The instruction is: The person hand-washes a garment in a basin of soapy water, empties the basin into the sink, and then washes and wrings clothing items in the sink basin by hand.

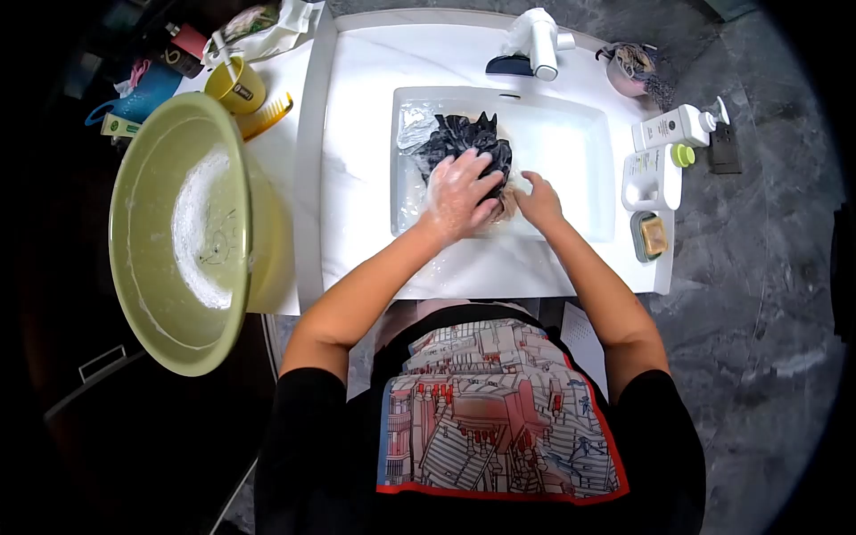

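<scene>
A wet, crumpled black cloth (pixel 465 138) lies bunched in the left half of the white sink (pixel 571 134), which holds water. My left hand (pixel 459 194) rests on top of the cloth, palm down with its fingers spread, and suds cling to its back. At the cloth's lower right is my right hand (pixel 539 203), its thumb and forefinger apart. Between the two hands shows a small beige patch; I cannot make out what it is. Foamy water surrounds the cloth on the left side.
A large green basin (pixel 134 232) with suds leans left of the counter (pixel 357 178). Behind it stand a yellow cup (pixel 236 87) and a yellow comb (pixel 267 116). A white faucet (pixel 542 45) rises at the back. Right: a pump bottle (pixel 669 129), a white jug (pixel 649 178), soap (pixel 654 236).
</scene>
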`<state>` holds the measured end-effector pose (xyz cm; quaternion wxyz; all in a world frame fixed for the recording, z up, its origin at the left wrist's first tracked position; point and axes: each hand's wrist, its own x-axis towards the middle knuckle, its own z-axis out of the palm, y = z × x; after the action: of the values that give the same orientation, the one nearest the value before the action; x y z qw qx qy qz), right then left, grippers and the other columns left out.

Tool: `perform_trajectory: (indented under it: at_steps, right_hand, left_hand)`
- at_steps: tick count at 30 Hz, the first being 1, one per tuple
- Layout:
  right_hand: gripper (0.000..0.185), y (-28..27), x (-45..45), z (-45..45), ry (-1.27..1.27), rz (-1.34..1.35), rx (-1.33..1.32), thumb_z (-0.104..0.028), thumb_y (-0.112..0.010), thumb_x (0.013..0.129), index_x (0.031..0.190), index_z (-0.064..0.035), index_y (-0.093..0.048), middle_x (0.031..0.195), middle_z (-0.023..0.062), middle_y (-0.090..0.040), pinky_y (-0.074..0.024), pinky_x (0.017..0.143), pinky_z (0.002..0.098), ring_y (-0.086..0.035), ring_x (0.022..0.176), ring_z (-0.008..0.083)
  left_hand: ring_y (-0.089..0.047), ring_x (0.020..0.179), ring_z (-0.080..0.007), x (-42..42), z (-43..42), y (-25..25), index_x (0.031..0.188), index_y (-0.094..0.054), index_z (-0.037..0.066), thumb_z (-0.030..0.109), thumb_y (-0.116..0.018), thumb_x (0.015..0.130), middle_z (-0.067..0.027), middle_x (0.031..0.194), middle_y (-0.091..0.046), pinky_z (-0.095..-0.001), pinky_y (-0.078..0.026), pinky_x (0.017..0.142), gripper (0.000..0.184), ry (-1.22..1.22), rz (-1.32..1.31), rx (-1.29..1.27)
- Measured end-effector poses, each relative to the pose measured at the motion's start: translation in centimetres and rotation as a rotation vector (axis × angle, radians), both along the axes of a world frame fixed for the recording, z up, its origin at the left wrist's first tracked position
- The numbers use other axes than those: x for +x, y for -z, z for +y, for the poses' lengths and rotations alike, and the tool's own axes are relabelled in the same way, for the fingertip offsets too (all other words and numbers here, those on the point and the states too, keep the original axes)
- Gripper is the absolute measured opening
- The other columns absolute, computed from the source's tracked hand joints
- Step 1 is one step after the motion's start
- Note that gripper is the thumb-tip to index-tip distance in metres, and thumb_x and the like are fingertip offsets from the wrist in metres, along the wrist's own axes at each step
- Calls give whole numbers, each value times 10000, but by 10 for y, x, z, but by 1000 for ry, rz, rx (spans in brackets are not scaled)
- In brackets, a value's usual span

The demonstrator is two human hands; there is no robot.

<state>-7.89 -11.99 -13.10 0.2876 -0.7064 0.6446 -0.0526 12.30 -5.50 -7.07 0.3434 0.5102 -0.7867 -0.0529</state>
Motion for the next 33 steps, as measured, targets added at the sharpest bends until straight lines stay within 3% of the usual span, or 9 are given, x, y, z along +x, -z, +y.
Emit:
perform_trajectory:
  at_steps: [3,4,7,13,21,25,27,28,33]
  right_hand:
    - [679,51,-9,-4,-24,-52,-13,-299,-625,755,1345,-77,-370,1264,221,-482,-417,952,413,-492,1130,373]
    - [753,59,-3,-15,-313,-83,39,-267,-648,730,1371,-79,-301,1298,260,-420,-421,946,423,-472,1144,380]
    - [718,84,12,-13,-231,-162,109,-212,-652,731,1357,-106,-317,1308,220,-433,-428,935,426,-482,1134,375]
    - [509,79,3,-42,-346,122,373,-125,-587,765,1263,-102,-487,1118,184,-596,-442,917,425,-557,1068,339]
    - [599,179,8,-51,-376,168,-5,-276,-540,827,1376,-113,-367,1416,138,-359,-261,1093,327,-275,1343,241]
    - [587,95,-1,-76,-518,286,-119,-317,-555,835,1357,-95,-403,1376,128,-419,-303,1069,332,-363,1291,273]
    - [529,42,-18,-105,-697,36,353,-334,-549,862,1320,-87,-455,1288,138,-508,-370,1007,351,-462,1205,286]
    - [439,82,-38,-94,-433,-507,284,-348,-556,869,1213,-76,-554,1120,137,-613,-433,909,364,-571,1042,278]
    - [318,116,-58,-103,244,-681,70,-302,-542,896,1024,-26,-634,966,80,-655,-448,852,304,-594,924,178]
  left_hand:
    - [-371,1265,-317,-31,-44,18,1086,-617,176,301,-636,790,-97,1317,-448,-551,-276,1006,321,34,-218,98]
    - [-281,1331,-307,-36,-55,20,1141,-608,201,387,-570,833,-98,1397,-367,-591,-226,1027,362,-6,-392,269]
    - [-105,1399,-324,-43,-80,32,1327,-463,287,409,-529,847,-105,1509,-162,-612,-172,1054,500,-319,-601,735]
    - [-173,1374,-357,-21,-70,87,1274,-497,284,234,-650,737,-155,1473,-212,-543,-348,967,560,-458,-360,589]
    - [-118,1391,-353,-16,-66,142,1242,-536,292,230,-642,705,-121,1493,-173,-533,-300,993,551,-436,-541,487]
    - [-99,1393,-357,-9,-76,155,1200,-575,303,309,-617,747,-132,1493,-167,-563,-214,1025,455,-366,-612,563]
    - [-147,1382,-339,-6,-78,158,1133,-614,284,305,-609,754,-130,1471,-219,-548,-206,1029,380,-388,-601,501]
    - [-203,1353,-346,-5,-79,149,1080,-633,247,282,-615,743,-142,1436,-261,-541,-245,1000,340,-346,-571,554]
    - [-516,1086,-261,-28,-114,63,884,-668,126,232,-617,769,-92,1106,-585,-436,-365,903,165,-305,-230,245]
